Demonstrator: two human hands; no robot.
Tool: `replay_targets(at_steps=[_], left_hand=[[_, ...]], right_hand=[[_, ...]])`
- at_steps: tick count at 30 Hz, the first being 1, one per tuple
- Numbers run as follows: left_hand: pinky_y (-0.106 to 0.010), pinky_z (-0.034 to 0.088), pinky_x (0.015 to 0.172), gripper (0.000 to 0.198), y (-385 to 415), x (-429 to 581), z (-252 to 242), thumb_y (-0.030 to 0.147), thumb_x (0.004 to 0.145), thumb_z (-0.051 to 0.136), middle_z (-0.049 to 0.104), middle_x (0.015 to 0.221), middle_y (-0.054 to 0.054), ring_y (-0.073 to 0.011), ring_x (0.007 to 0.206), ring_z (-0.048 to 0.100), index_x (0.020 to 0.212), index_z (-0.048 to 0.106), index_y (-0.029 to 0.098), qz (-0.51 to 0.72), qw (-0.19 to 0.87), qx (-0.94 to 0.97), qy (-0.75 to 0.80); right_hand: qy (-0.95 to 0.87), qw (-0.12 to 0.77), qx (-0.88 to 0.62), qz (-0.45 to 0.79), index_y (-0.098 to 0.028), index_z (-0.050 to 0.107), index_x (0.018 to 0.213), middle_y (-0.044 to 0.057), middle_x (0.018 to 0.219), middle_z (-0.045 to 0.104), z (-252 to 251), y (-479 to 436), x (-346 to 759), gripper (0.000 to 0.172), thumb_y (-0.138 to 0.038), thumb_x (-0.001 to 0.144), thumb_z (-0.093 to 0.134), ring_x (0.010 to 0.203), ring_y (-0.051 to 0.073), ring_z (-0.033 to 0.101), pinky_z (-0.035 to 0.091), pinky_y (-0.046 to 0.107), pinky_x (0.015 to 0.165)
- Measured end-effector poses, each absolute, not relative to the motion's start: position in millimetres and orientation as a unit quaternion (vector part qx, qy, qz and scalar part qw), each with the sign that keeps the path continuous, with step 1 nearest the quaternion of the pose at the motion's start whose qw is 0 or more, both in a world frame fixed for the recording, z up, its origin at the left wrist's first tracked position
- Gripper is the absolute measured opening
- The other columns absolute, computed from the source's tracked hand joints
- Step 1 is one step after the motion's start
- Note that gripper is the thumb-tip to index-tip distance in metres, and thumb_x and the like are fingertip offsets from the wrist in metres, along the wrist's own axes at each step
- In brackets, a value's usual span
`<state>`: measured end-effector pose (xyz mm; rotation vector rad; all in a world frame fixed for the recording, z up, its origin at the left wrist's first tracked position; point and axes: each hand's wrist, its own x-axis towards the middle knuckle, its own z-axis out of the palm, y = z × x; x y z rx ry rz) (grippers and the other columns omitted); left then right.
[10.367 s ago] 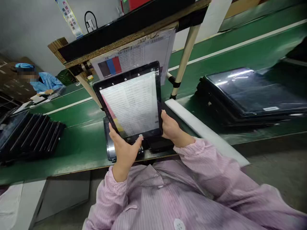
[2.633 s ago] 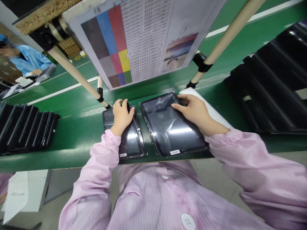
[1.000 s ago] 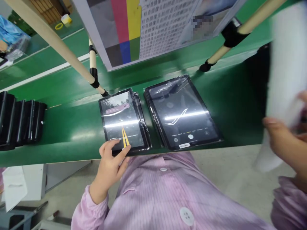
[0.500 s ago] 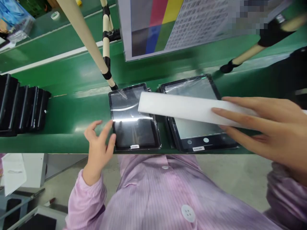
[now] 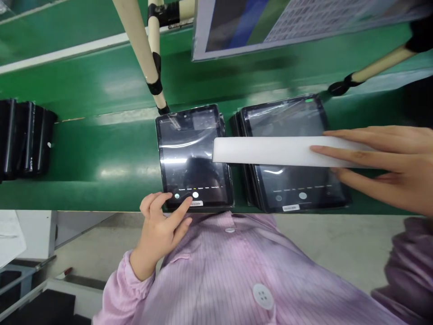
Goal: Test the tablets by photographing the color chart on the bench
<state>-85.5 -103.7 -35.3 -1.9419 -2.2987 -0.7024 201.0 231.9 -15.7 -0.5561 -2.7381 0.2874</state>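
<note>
Two black tablets lie side by side at the near edge of the green bench (image 5: pixel 101 153). The left tablet (image 5: pixel 192 153) shows a camera screen with a white round button. My left hand (image 5: pixel 162 225) rests at its bottom edge, thumb stretched toward the buttons, the other fingers curled. The right tablet (image 5: pixel 294 158), wrapped in clear film, also shows a camera screen. My right hand (image 5: pixel 382 162) holds a long white foam strip (image 5: pixel 277 151) flat across the right tablet; the strip's end reaches over the left tablet's edge.
A colour test chart (image 5: pixel 287 22) hangs above the tablets from a frame of cream poles (image 5: pixel 145 54) with black joints. A row of black tablets on edge (image 5: pixel 23 137) stands at the far left. Another black stack (image 5: pixel 419 99) shows at the right edge.
The left tablet's screen has gone from dark to a camera view, and my left thumb has come down onto its bottom edge. My right hand has steadied the foam strip over the right tablet.
</note>
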Motion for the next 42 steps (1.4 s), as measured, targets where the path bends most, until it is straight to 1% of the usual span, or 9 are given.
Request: replay_targets(at_steps=[4,9,15,18,22,26,32,36,42], left_hand=[[-0.05,0.034,0.104,0.032,-99.6,-86.9,-29.5,0.03,0.094,0.059,0.043,0.121,-0.012,-0.0302,0.118,0.04,0.123,0.072,0.027,-0.241,0.046,-0.643,-0.725],[-0.05,0.034,0.105,0.045,-97.6,-83.7,-29.4,0.031,0.095,0.058,0.042,0.117,-0.01,-0.0286,0.115,0.041,0.139,0.061,0.032,-0.24,0.052,-0.639,-0.729],[-0.054,0.03,0.107,0.034,-97.0,-78.8,-34.5,0.04,0.096,0.057,0.046,0.119,-0.012,-0.0305,0.115,0.039,0.125,0.072,0.029,-0.174,0.035,-0.635,-0.752],[-0.054,0.031,0.107,0.04,-102.4,-77.8,-34.3,0.042,0.097,0.054,0.047,0.116,-0.011,-0.0287,0.113,0.043,0.134,0.066,0.033,-0.196,0.034,-0.631,-0.749],[-0.05,0.034,0.103,0.046,-110.1,-78.3,-33.4,0.033,0.096,0.055,0.047,0.109,-0.008,-0.0253,0.105,0.048,0.143,0.057,0.036,-0.235,0.06,-0.623,-0.744],[-0.049,0.037,0.101,0.042,-110.3,-77.5,-33.8,0.03,0.095,0.056,0.048,0.107,-0.008,-0.0244,0.103,0.05,0.136,0.063,0.033,-0.245,0.068,-0.624,-0.739],[-0.049,0.037,0.101,0.031,-105.7,-75.9,-35.4,0.027,0.093,0.059,0.049,0.108,-0.009,-0.0252,0.105,0.049,0.121,0.073,0.026,-0.253,0.059,-0.629,-0.733],[-0.049,0.037,0.101,0.03,-105.7,-75.6,-37.4,0.027,0.093,0.059,0.049,0.108,-0.01,-0.026,0.106,0.048,0.119,0.074,0.025,-0.252,0.055,-0.635,-0.729],[-0.051,0.036,0.101,0.029,-106.3,-73.7,-41.2,0.026,0.094,0.059,0.049,0.109,-0.01,-0.0256,0.105,0.048,0.119,0.073,0.024,-0.247,0.042,-0.635,-0.731]], right_hand=[[-0.963,0.167,-0.197,0.08,-0.038,0.074,0.113,0.002,0.124,0.071,-13.0,227.6,200.2,0.031,-0.047,0.091,0.055,0.093,0.024,0.068,0.05,0.043,0.081],[-0.964,0.159,-0.204,0.069,-0.039,0.074,0.114,0.001,0.125,0.071,-11.5,226.7,200.0,0.032,-0.047,0.091,0.054,0.094,0.023,0.067,0.051,0.041,0.082],[-0.968,0.164,-0.185,0.05,-0.037,0.072,0.119,0.002,0.128,0.07,-11.2,227.2,199.5,0.033,-0.043,0.093,0.052,0.093,0.023,0.067,0.051,0.041,0.079],[-0.969,0.165,-0.178,0.044,-0.035,0.072,0.118,0.003,0.127,0.07,-12.6,228.7,199.4,0.034,-0.043,0.093,0.052,0.091,0.023,0.067,0.051,0.041,0.079],[-0.971,0.176,-0.158,0.045,-0.037,0.072,0.119,0.002,0.126,0.071,-16.1,231.6,199.9,0.034,-0.041,0.091,0.054,0.089,0.022,0.068,0.05,0.039,0.076],[-0.967,0.18,-0.171,0.049,-0.039,0.072,0.119,0.002,0.125,0.071,-18.1,230.1,199.4,0.034,-0.042,0.091,0.053,0.09,0.022,0.068,0.049,0.04,0.077],[-0.969,0.176,-0.17,0.042,-0.034,0.072,0.116,0.004,0.124,0.071,-17.0,227.2,199.6,0.032,-0.042,0.092,0.053,0.093,0.023,0.069,0.049,0.04,0.078],[-0.971,0.181,-0.153,0.031,-0.032,0.069,0.122,0.007,0.127,0.069,-17.3,226.2,200.7,0.033,-0.037,0.093,0.054,0.094,0.025,0.069,0.049,0.042,0.079],[-0.971,0.181,-0.148,0.041,-0.037,0.064,0.133,0.004,0.13,0.068,-18.3,225.3,200.9,0.041,-0.035,0.093,0.057,0.095,0.024,0.069,0.05,0.041,0.081]])
